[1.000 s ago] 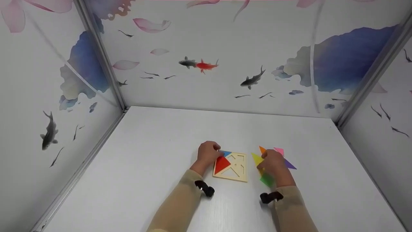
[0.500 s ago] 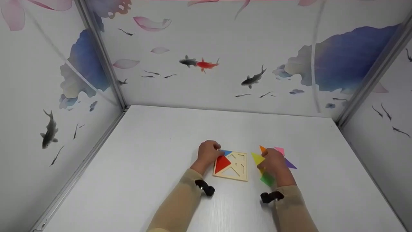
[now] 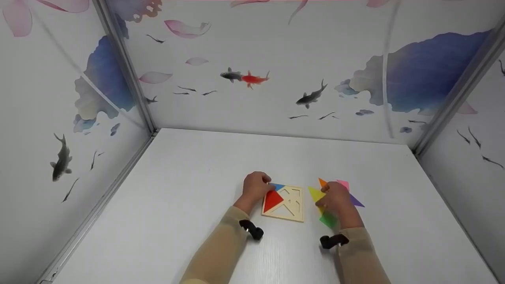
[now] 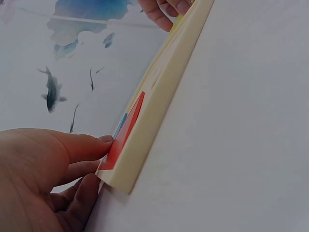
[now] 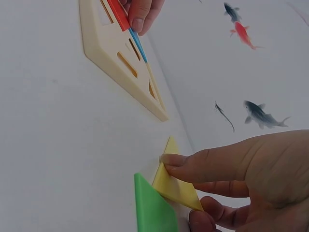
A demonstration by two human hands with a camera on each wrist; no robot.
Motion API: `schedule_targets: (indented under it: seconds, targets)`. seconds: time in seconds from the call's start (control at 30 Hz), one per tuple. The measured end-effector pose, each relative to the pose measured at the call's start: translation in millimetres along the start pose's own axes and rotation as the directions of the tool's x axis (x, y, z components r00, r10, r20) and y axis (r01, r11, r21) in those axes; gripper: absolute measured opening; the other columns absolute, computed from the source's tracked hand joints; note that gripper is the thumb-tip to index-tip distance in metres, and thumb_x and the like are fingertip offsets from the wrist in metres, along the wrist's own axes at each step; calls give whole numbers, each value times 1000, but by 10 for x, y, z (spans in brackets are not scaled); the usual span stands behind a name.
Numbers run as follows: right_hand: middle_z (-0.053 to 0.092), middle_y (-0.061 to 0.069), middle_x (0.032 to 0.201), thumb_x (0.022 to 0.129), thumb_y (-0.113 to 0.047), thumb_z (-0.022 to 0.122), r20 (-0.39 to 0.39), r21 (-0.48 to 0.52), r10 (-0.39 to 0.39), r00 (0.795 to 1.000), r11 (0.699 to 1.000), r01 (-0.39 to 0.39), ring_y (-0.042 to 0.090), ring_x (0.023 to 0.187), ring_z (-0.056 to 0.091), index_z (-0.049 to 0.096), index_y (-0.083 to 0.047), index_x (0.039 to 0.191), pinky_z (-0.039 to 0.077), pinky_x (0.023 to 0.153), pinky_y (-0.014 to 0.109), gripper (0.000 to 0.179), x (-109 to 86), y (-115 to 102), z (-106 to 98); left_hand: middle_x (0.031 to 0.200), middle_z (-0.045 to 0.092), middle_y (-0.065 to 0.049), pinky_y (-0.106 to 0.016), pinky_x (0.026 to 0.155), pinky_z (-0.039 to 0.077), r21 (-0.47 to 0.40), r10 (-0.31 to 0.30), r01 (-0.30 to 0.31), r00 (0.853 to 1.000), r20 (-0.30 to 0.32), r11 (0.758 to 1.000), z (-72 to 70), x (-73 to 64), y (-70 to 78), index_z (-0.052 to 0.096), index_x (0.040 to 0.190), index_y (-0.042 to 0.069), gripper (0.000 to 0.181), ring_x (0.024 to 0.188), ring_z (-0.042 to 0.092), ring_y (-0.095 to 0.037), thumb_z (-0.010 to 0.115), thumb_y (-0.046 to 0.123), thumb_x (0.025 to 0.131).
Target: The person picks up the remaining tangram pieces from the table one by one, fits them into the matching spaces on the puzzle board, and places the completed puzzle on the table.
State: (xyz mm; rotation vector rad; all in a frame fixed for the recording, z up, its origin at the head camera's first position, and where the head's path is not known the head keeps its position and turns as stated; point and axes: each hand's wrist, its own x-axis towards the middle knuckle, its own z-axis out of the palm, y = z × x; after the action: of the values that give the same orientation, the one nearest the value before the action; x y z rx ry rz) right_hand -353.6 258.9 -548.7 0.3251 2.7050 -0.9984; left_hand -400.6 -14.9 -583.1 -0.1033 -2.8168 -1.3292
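A pale wooden tangram board point(image 3: 296, 209) lies on the table, with a red triangle point(image 3: 272, 201) and a blue piece point(image 3: 279, 186) in its recesses. My left hand point(image 3: 254, 186) grips the board's far left corner; in the left wrist view the thumb lies over the red triangle and the other fingers sit at the edge. To the right of the board, my right hand point(image 3: 335, 199) pinches a yellow triangle point(image 5: 175, 186) between thumb and fingers. A green piece point(image 5: 153, 208) lies right against it. Part of the yellow triangle is hidden by my fingers in the head view.
Around my right hand lie an orange piece point(image 3: 322, 182), a pink piece point(image 3: 343, 184) and a purple piece point(image 3: 356, 200), partly covered by it. White panels printed with fish and petals enclose the white table point(image 3: 189, 173) at the back and both sides.
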Motion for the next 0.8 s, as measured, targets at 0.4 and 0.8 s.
schedule_targets:
  seconds: [0.4, 0.8]
  targets:
    - [61, 24, 141, 90, -12, 83, 8, 30, 25, 1000, 999, -26, 36, 114, 60, 61, -1, 133, 55, 106, 52, 50, 14, 23, -17, 97, 73, 1, -36, 90, 56, -5, 7, -7, 1000, 2, 1000, -3, 4, -12, 79, 104, 13, 19, 90, 62, -16, 84, 25, 90]
    - [58, 25, 145, 89, -12, 83, -33, 54, 29, 999, 998, -27, 39, 117, 58, 63, -3, 133, 52, 111, 56, 49, -3, 32, -9, 97, 72, 0, -36, 89, 55, -16, -7, 8, 1000, 8, 1000, -4, -12, 8, 79, 104, 12, 19, 90, 62, -16, 84, 24, 90]
